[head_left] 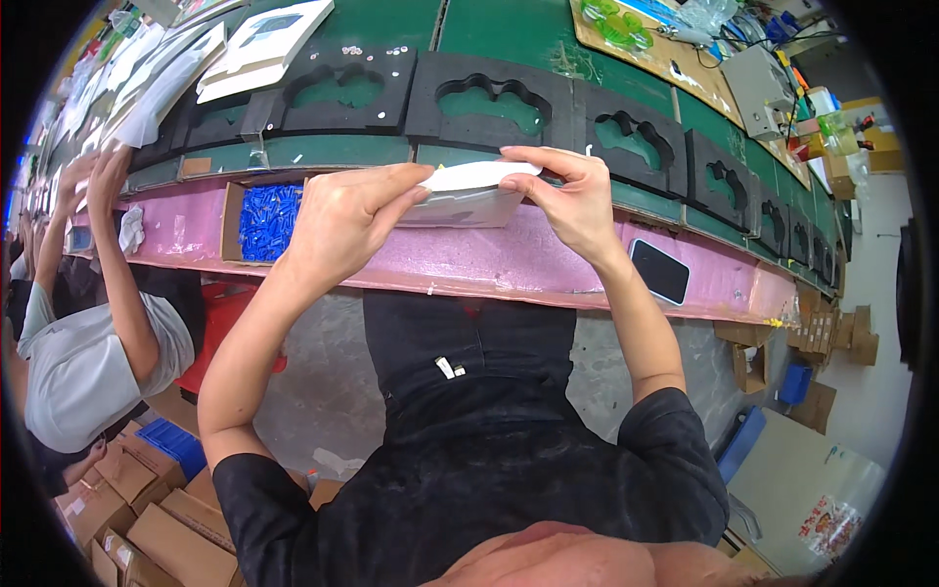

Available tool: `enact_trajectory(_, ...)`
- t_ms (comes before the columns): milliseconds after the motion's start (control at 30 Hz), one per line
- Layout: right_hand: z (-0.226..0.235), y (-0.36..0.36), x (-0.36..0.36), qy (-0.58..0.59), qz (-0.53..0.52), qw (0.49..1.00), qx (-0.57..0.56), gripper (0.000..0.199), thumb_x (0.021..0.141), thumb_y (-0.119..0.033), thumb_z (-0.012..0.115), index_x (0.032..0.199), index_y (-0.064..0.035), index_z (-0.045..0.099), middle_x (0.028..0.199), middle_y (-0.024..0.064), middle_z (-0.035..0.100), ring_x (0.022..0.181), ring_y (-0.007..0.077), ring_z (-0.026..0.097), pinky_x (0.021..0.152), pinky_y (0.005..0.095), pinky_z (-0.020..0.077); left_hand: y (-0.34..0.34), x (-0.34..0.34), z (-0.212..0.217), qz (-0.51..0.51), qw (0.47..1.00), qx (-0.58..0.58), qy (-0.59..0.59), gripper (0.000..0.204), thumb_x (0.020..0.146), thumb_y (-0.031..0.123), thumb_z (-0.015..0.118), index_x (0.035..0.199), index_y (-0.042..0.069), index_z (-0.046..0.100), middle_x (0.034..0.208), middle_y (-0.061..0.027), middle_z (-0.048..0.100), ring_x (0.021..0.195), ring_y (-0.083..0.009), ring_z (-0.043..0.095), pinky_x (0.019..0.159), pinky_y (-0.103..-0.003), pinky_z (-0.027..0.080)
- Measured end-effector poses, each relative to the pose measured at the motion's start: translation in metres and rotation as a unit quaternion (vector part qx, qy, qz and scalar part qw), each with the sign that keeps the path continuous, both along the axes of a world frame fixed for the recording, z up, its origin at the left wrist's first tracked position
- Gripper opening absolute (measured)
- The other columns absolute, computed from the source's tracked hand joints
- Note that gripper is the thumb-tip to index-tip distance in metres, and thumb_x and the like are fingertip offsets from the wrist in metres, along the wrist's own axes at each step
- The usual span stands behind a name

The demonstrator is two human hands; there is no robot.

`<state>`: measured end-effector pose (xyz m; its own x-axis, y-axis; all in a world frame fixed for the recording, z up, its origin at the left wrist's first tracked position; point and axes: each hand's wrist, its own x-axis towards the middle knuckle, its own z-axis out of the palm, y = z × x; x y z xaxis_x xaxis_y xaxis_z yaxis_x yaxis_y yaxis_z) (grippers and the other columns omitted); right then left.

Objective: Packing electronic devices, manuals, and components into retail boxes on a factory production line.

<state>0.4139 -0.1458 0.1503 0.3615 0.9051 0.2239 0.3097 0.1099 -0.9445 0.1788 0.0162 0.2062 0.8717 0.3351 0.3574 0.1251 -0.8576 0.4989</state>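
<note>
Clock reference: 12 o'clock is taken as the far side of the bench, centred on the carton.
Carton: one white flat carton with a greyish face (465,210), held above the pink-covered front ledge (548,256); contact with the ledge cannot be told.
Left hand (347,207): bare, at the carton's 9 o'clock end, which is pinched between thumb and fingers.
Right hand (574,194): bare, at 3 o'clock; the corner of the thin white flap (479,174) is nipped between thumb and fingers.
Flap risk: creasing or tearing could be caused by a hard pull at that one corner.
Carton risk: walls could be buckled by uneven squeezing from both ends; slipping could follow if either pinch were eased.
Phone: white-rimmed, dark-screened, flat (660,272), at 4 o'clock; could be knocked by a low right forearm.
Parts box: open tan cardboard (232,223), filled with small blue pieces (271,220), at 9 o'clock; spillage could be caused by the left forearm.
Foam row: black blocks with wavy cut-outs (424,103), at 12 o'clock; the way across the green-topped bench (528,39) is blocked.
Loose bits: small, round, whitish (357,52), at 11 o'clock.
Neighbour's hands: bare (110,168), at 9 o'clock, well apart.
</note>
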Motion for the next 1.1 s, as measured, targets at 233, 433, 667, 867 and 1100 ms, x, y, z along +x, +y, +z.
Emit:
enact_trajectory(233,0.014,0.008,-0.002,-0.073,0.021,0.996,0.040,0.025,0.088,-0.005,0.084,0.112,0.0026,0.080,0.105,0.0116,0.080,0.094,0.0178,0.075,0.082,0.0318,0.0598,0.004,0.001,0.003,0.008,1.000,-0.010,0.004,0.022,0.094,0.007,0.077,0.115,0.000,0.079,0.109,-0.0190,0.080,0.094,-0.0335,0.079,0.082,-0.037,0.062)
enact_trajectory(433,0.029,0.016,-0.002,-0.209,0.059,0.975,0.045,0.031,0.086,-0.008,0.085,0.115,0.0015,0.078,0.108,0.0158,0.079,0.093,0.0262,0.076,0.079,0.0355,0.0610,0.004,-0.004,-0.003,0.014,1.000,-0.007,-0.007,0.020,0.094,0.009,0.077,0.112,0.001,0.079,0.106,-0.0188,0.079,0.091,-0.0340,0.078,0.078,-0.039,0.062)
enact_trajectory(667,0.043,0.010,-0.007,-0.492,0.045,0.853,0.168,0.034,0.080,0.001,0.074,0.115,0.0013,0.074,0.107,0.0141,0.077,0.091,0.0305,0.077,0.076,0.0398,0.0626,0.000,0.003,-0.007,0.010,0.998,-0.009,-0.060,0.018,0.092,0.012,0.079,0.108,0.003,0.081,0.098,-0.0165,0.080,0.081,-0.0327,0.078,0.070,-0.038,0.061)
enact_trajectory(867,0.032,0.013,-0.010,-0.530,0.026,0.824,0.199,0.036,0.079,0.000,0.072,0.115,0.0005,0.077,0.109,0.0163,0.078,0.090,0.0292,0.078,0.074,0.0375,0.0643,0.004,0.003,-0.009,0.007,0.998,-0.017,-0.063,0.019,0.093,0.020,0.077,0.104,0.005,0.083,0.096,-0.0163,0.080,0.081,-0.0334,0.077,0.071,-0.041,0.062)
enact_trajectory(1100,0.011,0.022,-0.008,-0.302,0.029,0.932,0.197,0.020,0.088,0.005,0.076,0.108,0.0021,0.077,0.114,0.0173,0.079,0.102,0.0332,0.078,0.087,0.0383,0.0618,0.007,0.001,-0.017,0.013,0.993,0.047,-0.107,0.015,0.093,0.011,0.078,0.106,0.005,0.081,0.099,-0.0157,0.080,0.085,-0.0313,0.079,0.074,-0.039,0.063)
